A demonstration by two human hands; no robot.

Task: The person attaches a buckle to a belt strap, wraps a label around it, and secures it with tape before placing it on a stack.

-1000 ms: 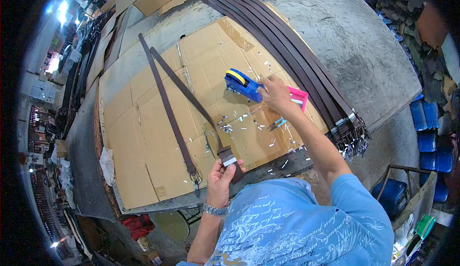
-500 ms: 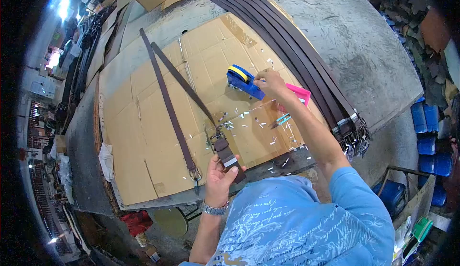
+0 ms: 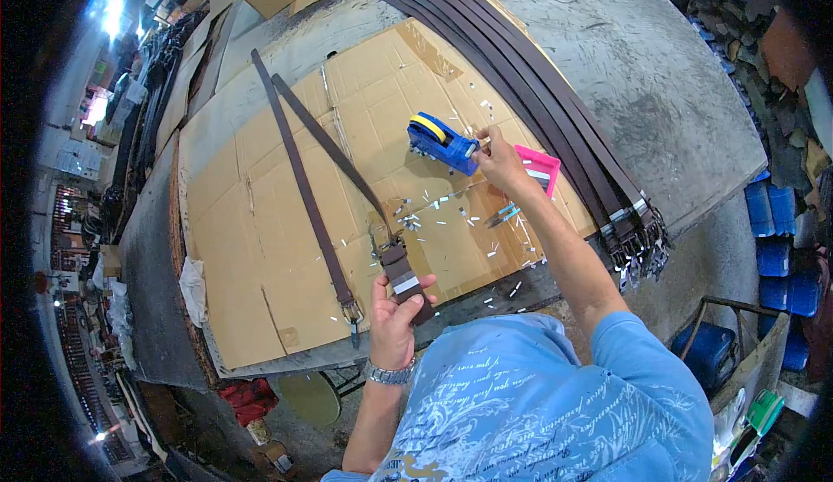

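My left hand [image 3: 395, 321] is closed round the buckle end of a dark brown belt [image 3: 398, 265], thumb on top. A white paper strip [image 3: 405, 284] lies across the leather just above the thumb. The rest of this belt runs up and away over the cardboard. At the front end of a blue tape dispenser [image 3: 447, 154] with a yellow core, my right hand [image 3: 501, 163] pinches the tape between thumb and fingertips; the strip itself is hardly visible. Beside that hand are a pink tray [image 3: 548, 163] holding white strips and blue-handled snips [image 3: 503, 214].
Cardboard [image 3: 252, 256] covers much of the worktable [image 3: 642, 74]. A row of brown belts [image 3: 521, 74] with buckles lies along the right. Small white slips are scattered over the middle. Blue bins [image 3: 772, 256] stand at the far right, and a white cloth [image 3: 193, 291] hangs at the left edge.
My right hand has shifted slightly and now pinches at the dispenser's front end; more of the pink tray shows. My left hand has tilted the belt end and moved it slightly left and up.
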